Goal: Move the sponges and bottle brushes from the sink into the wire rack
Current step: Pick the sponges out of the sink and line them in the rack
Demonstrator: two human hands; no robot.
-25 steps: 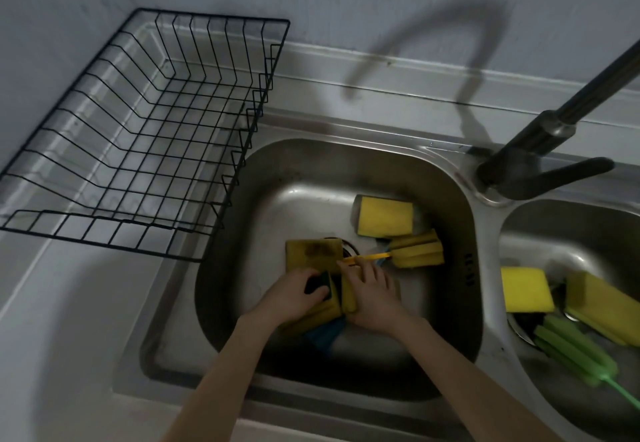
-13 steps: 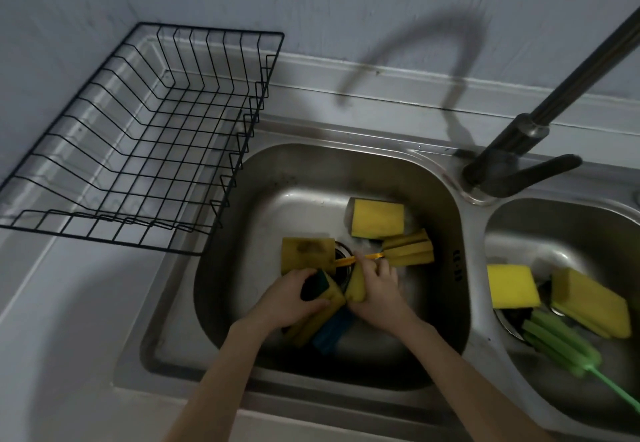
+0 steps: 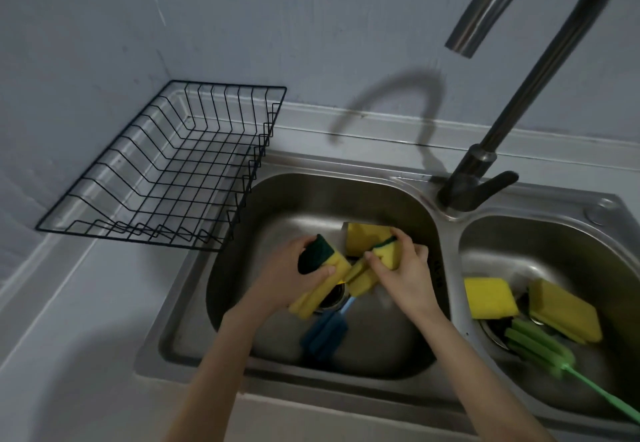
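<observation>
Over the left basin (image 3: 291, 206), my left hand (image 3: 294, 275) grips a yellow sponge with a dark green scrub side (image 3: 320, 256), plus a yellow foam brush head (image 3: 313, 297) under it. My right hand (image 3: 403, 268) holds a second yellow-green sponge (image 3: 386, 254); a yellow brush head (image 3: 362, 277) sits at its fingertips. Another yellow sponge (image 3: 363, 233) lies behind the hands. A blue bottle brush (image 3: 325, 336) rests on the basin floor. The right basin holds two yellow sponges (image 3: 490, 297) (image 3: 564, 310) and a green bottle brush (image 3: 540, 346). The black wire rack (image 3: 173, 171) stands empty at the left.
A dark curved faucet (image 3: 485, 164) rises between the two basins, its spout (image 3: 462, 44) hanging high above the left basin. A grey wall runs behind. The pale counter (image 3: 69, 337) extends left of the sink and in front of the rack.
Both hands have lifted from the basin floor, each with a sponge in it, and the view has tilted upward. The blue brush under them now shows.
</observation>
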